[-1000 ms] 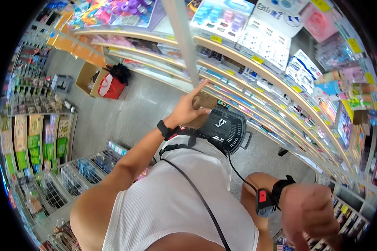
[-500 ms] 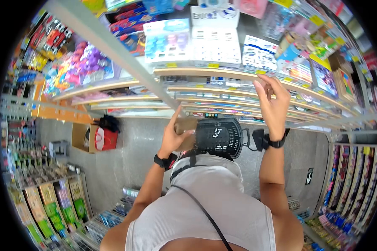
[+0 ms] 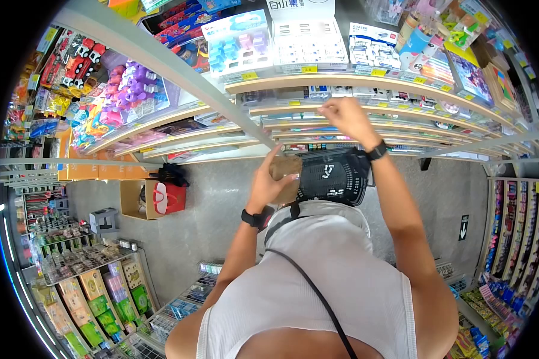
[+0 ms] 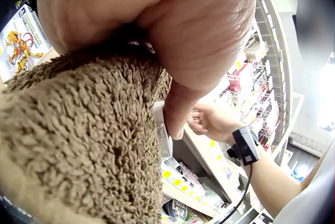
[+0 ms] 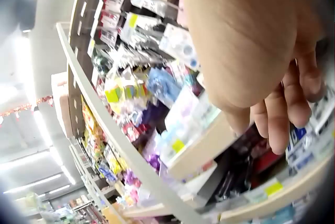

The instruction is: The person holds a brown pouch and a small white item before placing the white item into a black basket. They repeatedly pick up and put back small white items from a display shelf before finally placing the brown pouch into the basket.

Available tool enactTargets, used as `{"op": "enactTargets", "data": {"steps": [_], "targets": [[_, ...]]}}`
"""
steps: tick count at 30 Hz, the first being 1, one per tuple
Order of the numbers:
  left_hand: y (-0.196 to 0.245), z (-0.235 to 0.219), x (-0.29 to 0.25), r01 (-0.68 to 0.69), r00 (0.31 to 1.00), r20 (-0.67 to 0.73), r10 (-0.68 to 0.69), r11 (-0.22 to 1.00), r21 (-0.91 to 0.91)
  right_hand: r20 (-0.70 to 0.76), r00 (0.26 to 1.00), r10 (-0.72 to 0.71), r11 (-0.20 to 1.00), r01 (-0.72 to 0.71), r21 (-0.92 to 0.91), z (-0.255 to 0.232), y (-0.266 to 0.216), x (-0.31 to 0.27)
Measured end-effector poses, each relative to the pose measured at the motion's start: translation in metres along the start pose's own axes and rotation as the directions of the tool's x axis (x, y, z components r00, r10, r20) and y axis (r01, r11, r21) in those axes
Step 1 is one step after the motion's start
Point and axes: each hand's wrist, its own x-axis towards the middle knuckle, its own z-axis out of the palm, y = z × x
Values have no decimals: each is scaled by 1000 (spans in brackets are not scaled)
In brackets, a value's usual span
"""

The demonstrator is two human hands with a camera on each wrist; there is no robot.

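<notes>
My left hand [image 3: 266,184] grips a brown fluffy thing [image 3: 290,169] near the shelf fronts. In the left wrist view its curly pile [image 4: 104,140] fills the lower left below the hand [image 4: 162,20], beside a small white edge by one finger. My right hand [image 3: 348,119] hangs before the tiers just below the top shelf's edge, fingers loosely bent, holding nothing that shows. The right wrist view has that hand [image 5: 251,41] with relaxed fingers over the shelf edge. Boxed small goods [image 3: 308,45] and eraser packs [image 3: 374,49] stand on the top shelf.
A black basket [image 3: 335,173] is in front of my waist, right of the brown thing. A grey metal post [image 3: 185,72] slants across the shelves. An open carton [image 3: 132,197] and red bag [image 3: 175,197] stand on the floor at left. Racks of goods flank the aisle.
My right hand came up from the lower right to the shelves, then moved left and its fingers drew in. The left hand keeps its grip on the brown thing. The head view has turned.
</notes>
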Motion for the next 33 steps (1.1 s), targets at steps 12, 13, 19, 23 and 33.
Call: {"op": "enactTargets", "data": {"steps": [12,13,19,23,33], "targets": [[-21,-47,-27,-22,999,33,27,991,-131,-98,973,207,837,-228,-497,125,31,100],[-26,-59,-32,-22,999,39,27,991,-129,-86,972,219,811,-230,-537,125,32,104],[-67,-122,-53,-53,998,21,55,993,-104,-191,903,385,709,-422,-565,137,30,128],[-90,-143,-63,-99,994,-44,96,991,-85,-221,864,453,639,-487,-595,138,15,135],[-106,-155,-93,-40,997,-75,26,982,-186,-310,865,395,628,-501,-596,151,38,148]]}}
